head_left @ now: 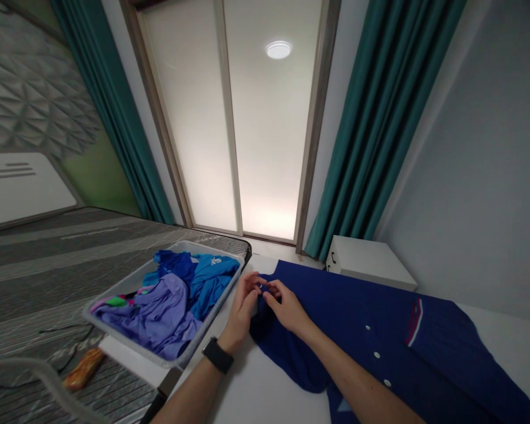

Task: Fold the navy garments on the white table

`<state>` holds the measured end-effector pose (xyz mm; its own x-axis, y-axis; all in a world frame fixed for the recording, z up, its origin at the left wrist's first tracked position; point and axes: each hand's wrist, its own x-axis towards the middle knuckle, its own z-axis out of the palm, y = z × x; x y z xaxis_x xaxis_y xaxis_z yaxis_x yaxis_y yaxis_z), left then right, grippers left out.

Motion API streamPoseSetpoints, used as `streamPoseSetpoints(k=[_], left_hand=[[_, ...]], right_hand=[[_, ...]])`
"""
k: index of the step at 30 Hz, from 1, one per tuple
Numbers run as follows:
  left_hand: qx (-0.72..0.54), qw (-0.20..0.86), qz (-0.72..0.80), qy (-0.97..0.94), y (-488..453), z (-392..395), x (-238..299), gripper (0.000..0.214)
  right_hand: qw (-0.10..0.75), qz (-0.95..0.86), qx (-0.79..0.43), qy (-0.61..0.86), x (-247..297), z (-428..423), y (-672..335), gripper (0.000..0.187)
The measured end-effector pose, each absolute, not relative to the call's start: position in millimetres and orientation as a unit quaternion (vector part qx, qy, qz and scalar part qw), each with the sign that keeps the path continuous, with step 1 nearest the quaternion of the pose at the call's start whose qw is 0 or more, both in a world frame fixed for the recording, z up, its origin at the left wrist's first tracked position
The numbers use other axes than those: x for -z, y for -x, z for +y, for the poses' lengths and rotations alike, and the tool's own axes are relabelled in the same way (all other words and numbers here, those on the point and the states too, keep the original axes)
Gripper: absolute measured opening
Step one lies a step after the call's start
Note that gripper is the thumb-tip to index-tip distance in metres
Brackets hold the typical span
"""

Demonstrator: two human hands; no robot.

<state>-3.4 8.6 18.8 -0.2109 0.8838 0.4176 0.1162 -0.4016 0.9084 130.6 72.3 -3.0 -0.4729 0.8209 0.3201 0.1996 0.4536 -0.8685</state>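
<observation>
A navy blue shirt [335,306] lies spread over the white table, with white buttons down its front and a sleeve [441,330] at the right that ends in a red and white striped cuff. At the shirt's left end, my left hand [245,297] pinches a small part of the navy cloth where a bit of white shows. My right hand [287,306] pinches the same stretch of cloth, close beside the left fingertips. Both hands have bent, closed fingers. A dark watch [218,355] is on my left wrist.
A grey plastic bin [136,344] of crumpled purple and blue clothes stands left of my hands. An orange-brown object [83,370] lies on the striped bed [22,282]. Beyond the white table [247,383] are a white cabinet [366,259], teal curtains and frosted sliding doors [269,147].
</observation>
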Motion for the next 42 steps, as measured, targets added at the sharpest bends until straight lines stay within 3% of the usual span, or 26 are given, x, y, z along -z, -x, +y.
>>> streamPoseSetpoints(k=[5, 10, 14, 19, 25, 29, 35, 38, 42], left_hand=[[-0.605, 0.350, 0.421, -0.578, 2, 6, -20, 0.049], [-0.639, 0.278, 0.474, -0.539, 2, 15, -10, 0.041], [-0.609, 0.222, 0.545, -0.533, 2, 23, -4, 0.022], [-0.561, 0.228, 0.571, -0.554, 1, 28, 9, 0.023], [-0.539, 0.219, 0.579, -0.571, 5, 32, 18, 0.023], [-0.512, 0.203, 0.578, -0.602, 5, 30, 17, 0.022], [-0.491, 0.186, 0.592, -0.611, 5, 33, 22, 0.024], [-0.470, 0.178, 0.606, -0.616, 7, 43, 24, 0.028], [-0.391, 0.147, 0.620, -0.664, 8, 67, 20, 0.043]], right_hand=[[0.382, -0.772, -0.344, 0.374, -1, 71, -132, 0.019], [0.427, -0.739, -0.337, 0.397, -8, 78, -135, 0.032], [0.469, -0.675, -0.385, 0.421, -15, 86, -140, 0.023], [0.499, -0.605, -0.456, 0.420, -28, 91, -146, 0.012], [0.357, -0.649, -0.435, 0.512, -51, 99, -174, 0.011], [0.300, -0.684, -0.330, 0.577, -47, 108, -211, 0.011], [0.134, -0.763, -0.170, 0.609, -15, 103, -240, 0.033], [0.111, -0.783, -0.136, 0.597, -5, 93, -236, 0.028], [0.116, -0.785, 0.001, 0.608, 4, 82, -228, 0.025]])
